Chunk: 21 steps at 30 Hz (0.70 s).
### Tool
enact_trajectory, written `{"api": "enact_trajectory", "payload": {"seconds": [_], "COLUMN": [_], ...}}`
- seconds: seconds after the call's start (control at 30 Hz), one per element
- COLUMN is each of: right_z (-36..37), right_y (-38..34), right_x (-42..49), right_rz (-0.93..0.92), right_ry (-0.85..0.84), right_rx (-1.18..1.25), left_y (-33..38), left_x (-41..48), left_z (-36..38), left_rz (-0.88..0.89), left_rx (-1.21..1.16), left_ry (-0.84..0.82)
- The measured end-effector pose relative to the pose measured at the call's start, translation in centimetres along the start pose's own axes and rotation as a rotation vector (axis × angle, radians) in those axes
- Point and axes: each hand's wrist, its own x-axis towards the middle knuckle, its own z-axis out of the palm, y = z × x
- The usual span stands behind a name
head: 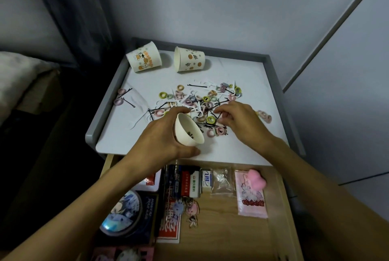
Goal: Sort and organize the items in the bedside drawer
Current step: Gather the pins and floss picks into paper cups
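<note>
A paper cup (189,132) is gripped in the left hand (162,134), with the fingers curled round its wall. It is held tilted just above the near edge of the white table top (242,67), and its open mouth is turned towards the camera. The right hand (242,121) is held low over a heap of small coloured hair ties (202,100), its fingers bent down into the heap; whether anything is pinched between them cannot be told. Black bobby pins (197,86) and white floss picks (139,121) are mixed through the heap, which is spread across the middle of the table top. Two pink ties (120,96) and a few pins are seen apart at the left edge. Two more printed cups are laid on their sides at the back, one at the left (144,57) and one just beside it to the right (190,58). Below the table top the wooden drawer (231,235) is pulled open. In it a round tin (122,212) is seen at the left, boxed packs and an eraser (206,178) along the back, a clear bag (221,180) next to the eraser, key charms (189,208) in the middle, and a pink packet (251,199) at the right with a pink soft toy (257,178) resting on its upper end.
</note>
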Motion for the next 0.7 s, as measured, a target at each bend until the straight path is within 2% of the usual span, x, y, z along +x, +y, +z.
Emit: {"api": "enact_trajectory", "payload": {"seconds": [0.2, 0.43, 0.57, 0.7], "right_z": [-0.6, 0.1, 0.5, -0.1], "right_y": [-0.3, -0.3, 0.1, -0.3], "right_x": [-0.3, -0.3, 0.0, -0.2], "right_rz": [-0.021, -0.045, -0.124, -0.024], "right_ry": [-0.136, -0.073, -0.055, -0.077], "right_rx": [-0.058, -0.182, -0.350, -0.272], "left_y": [-0.1, -0.2, -0.2, -0.1], "left_x": [0.0, -0.1, -0.1, -0.1], "left_z": [-0.1, 0.1, 0.1, 0.2], "left_rz": [0.013, 0.017, 0.014, 0.018], "left_rx": [-0.014, -0.007, -0.002, 0.002], "left_ry": [-0.034, -0.047, -0.046, -0.048]}}
